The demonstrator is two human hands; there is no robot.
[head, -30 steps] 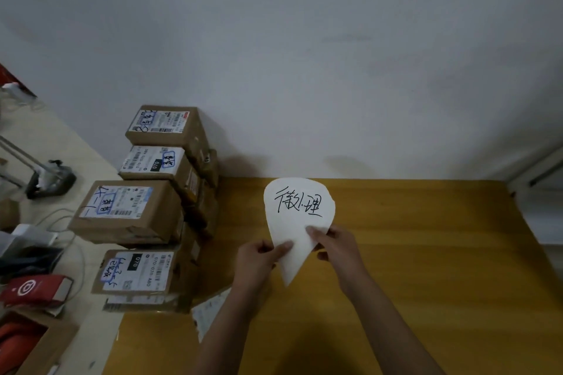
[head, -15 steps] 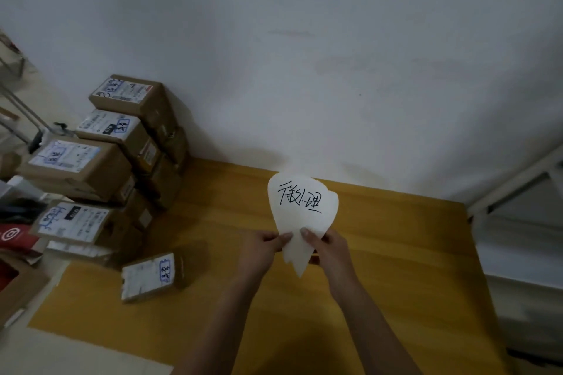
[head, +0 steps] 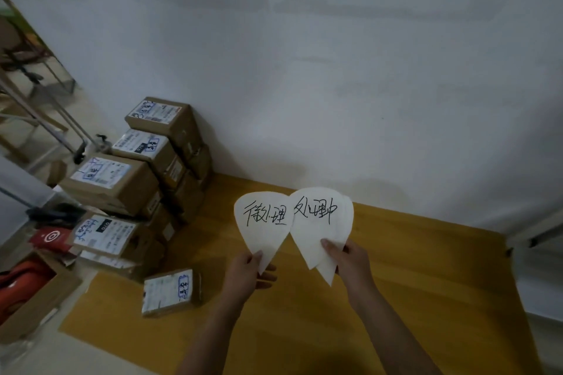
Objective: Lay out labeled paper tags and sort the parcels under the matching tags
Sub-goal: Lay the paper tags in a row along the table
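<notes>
At the far left an open cardboard box (head: pixel 33 295) holds something orange-red (head: pixel 18 278); what it is cannot be told. Just beyond it lies a red packet (head: pixel 50 237) with a white ring mark. Next comes the stack of parcels (head: pixel 109 183), brown cartons with white shipping labels and blue pen marks. They are piled several high against the white wall (head: pixel 335 70) at the left end of the worktop (head: pixel 441 283). A single parcel (head: pixel 170 291) lies apart from the pile, label up, flat on the yellow wood near its front left corner.

Right of it, the left hand (head: pixel 246 274) has its grip closed on the lower point of a white leaf-shaped paper tag (head: pixel 262 228) with black handwriting. The thumb is on the front and the fingers are behind. This tag is held up over the middle of the worktop, not lying on it. Its upper right edge meets the bundle of tags (head: pixel 320 222) in the right hand (head: pixel 347 259). That hand's grip pinches the bundle near its lower point, thumb on top. The front tag of the bundle also bears black handwriting, and edges of more tags show behind it.
</notes>
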